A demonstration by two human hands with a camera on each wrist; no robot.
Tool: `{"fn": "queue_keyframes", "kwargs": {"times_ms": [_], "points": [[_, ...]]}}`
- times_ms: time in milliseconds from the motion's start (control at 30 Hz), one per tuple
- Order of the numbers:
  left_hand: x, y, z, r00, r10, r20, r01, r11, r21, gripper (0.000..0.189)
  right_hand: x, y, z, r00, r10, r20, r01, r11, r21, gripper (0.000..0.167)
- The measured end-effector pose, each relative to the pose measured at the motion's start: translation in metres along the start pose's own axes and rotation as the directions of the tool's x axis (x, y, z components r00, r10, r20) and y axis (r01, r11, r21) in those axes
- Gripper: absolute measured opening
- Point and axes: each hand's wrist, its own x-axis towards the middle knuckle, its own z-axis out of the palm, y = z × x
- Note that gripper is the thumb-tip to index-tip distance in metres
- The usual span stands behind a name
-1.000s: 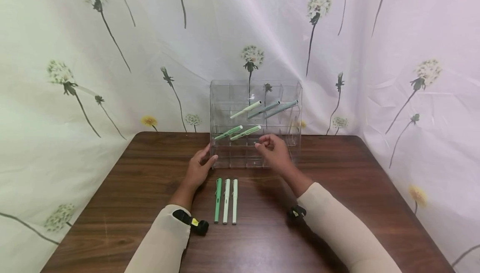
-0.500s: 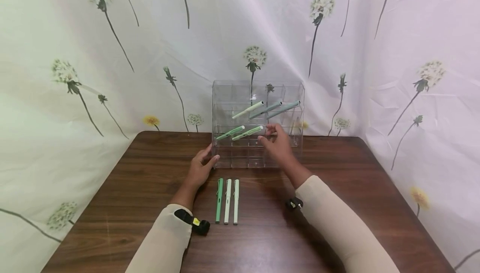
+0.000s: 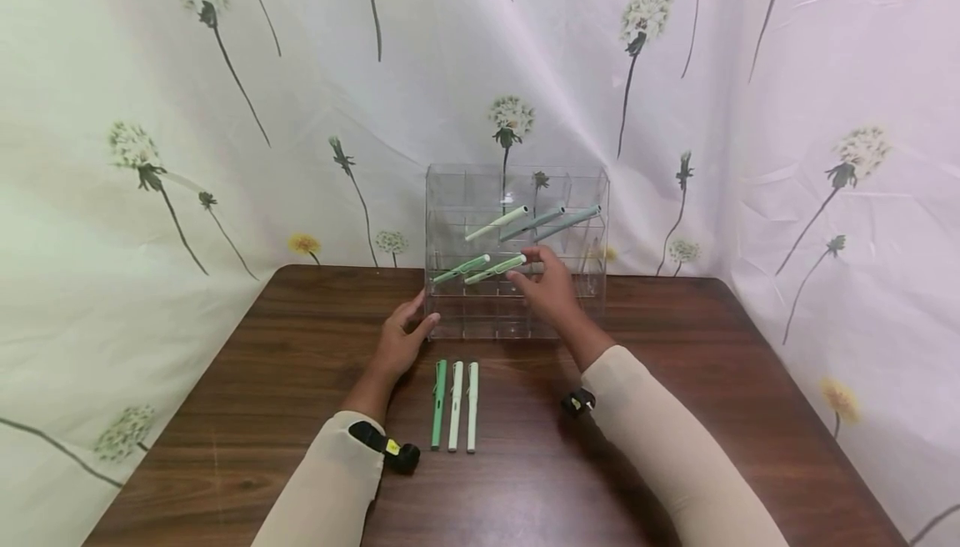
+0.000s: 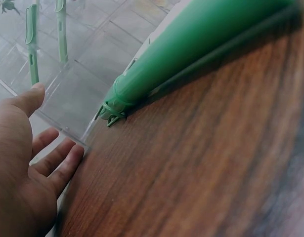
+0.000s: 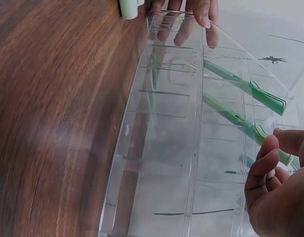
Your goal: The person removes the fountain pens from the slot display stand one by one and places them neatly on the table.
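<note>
A clear tiered pen organizer (image 3: 480, 188) stands at the back of the table. My left hand (image 3: 401, 338) rests against its left side, thumb at the front edge and fingers extended along the side wall. With thumb and fingertips, my right hand (image 3: 551, 288) holds the cap end of a light green pen (image 3: 487, 272), which leans in a lower compartment. Left of it leans a greener pen (image 3: 457, 270). On the tier above are a pale green pen (image 3: 495, 223) and two blue-grey pens (image 3: 536, 222), (image 3: 570, 222).
On the table (image 3: 262, 414) before the organizer, a green pen (image 3: 438, 405), a whitish pen (image 3: 455, 405) and a pale mint pen (image 3: 472, 405) lie side by side. A flower-print curtain (image 3: 360, 97) hangs behind the table.
My right hand has moved from beside the pen up and then left, its thumb and fingers now around the light green pen's end. The left hand stays at the organizer's side.
</note>
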Motion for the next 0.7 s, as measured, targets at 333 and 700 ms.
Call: {"fn": "queue_keyframes", "kwargs": {"times_ms": [333,700], "points": [[0.001,-0.005,-0.001,1.0,-0.015,-0.006,0.015,1.0,0.022,0.066,0.008,0.001,0.012,0.999,0.031,0.012,-0.031,0.999,0.014,0.048],[0.001,-0.003,-0.001,0.999,-0.027,0.017,0.027,0.999,0.017,0.068,0.009,-0.004,0.017,0.998,0.06,-0.001,-0.06,0.998,-0.008,0.027]]}}
